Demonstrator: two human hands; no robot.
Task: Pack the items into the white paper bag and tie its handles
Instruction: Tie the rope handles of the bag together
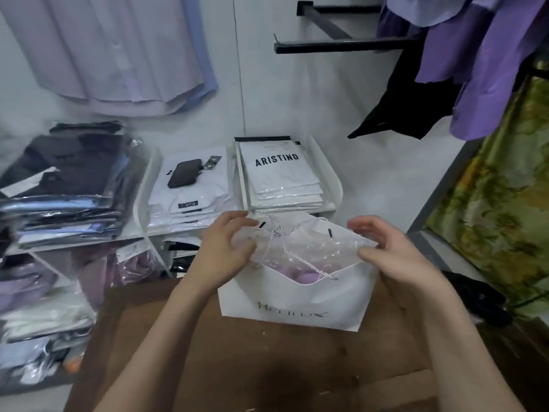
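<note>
A dark pouch [184, 173] lies on a far stack of packed white shirts [190, 209]; an ARISTINO pack [279, 171] tops the neighbouring stack on the right. Lilac shirts [113, 55] hang far left, purple shirts [481, 60] far right.

"ARISTINO", black capitals, on the top white packet [282, 168] behind the white paper bag [294, 304]; the bag's grey logo is illegible.

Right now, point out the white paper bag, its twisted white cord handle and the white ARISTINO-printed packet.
white paper bag [297, 295], head view, front wall above the logo.
twisted white cord handle [283, 245], head view, mid-cord.
white ARISTINO-printed packet [277, 173], head view, top face under the lettering.
</note>
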